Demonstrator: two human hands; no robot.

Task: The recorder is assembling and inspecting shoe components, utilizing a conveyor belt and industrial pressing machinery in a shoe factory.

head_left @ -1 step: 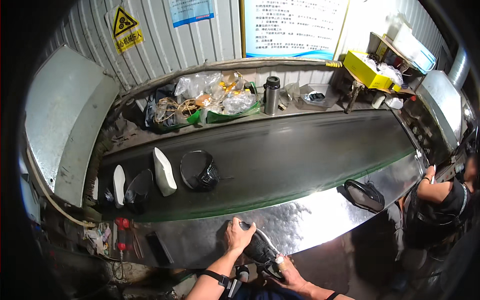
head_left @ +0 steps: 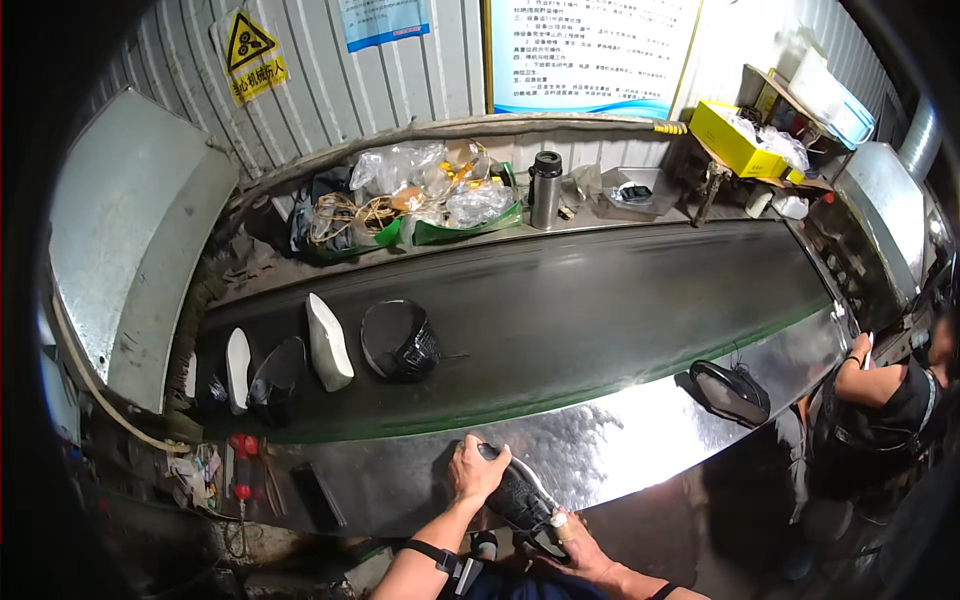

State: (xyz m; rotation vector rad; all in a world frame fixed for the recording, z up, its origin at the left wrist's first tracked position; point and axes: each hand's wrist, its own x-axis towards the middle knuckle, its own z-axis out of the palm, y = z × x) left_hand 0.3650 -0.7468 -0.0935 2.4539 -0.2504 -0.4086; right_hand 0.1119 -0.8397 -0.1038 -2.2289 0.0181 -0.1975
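Note:
A black shoe (head_left: 522,498) with a pale sole edge is held low over the front edge of the metal table (head_left: 420,480). My left hand (head_left: 474,472) is closed around its far end, thumb over the top. At the near end my right hand (head_left: 580,550) grips it, with a pale wrap on the thumb; the fingers beneath are hidden. Another black shoe piece (head_left: 728,392) lies farther right on the metal edge. On the dark belt (head_left: 600,290), at left, rest white shoe soles (head_left: 328,345) and black shoe uppers (head_left: 400,342), apart from my hands.
A dark flat slab (head_left: 318,497) and a red tool (head_left: 243,465) lie at the table's left. Behind the belt stand a steel flask (head_left: 546,195), plastic-filled green bins (head_left: 460,230) and a yellow box (head_left: 738,140). A co-worker's arm (head_left: 862,375) shows at far right.

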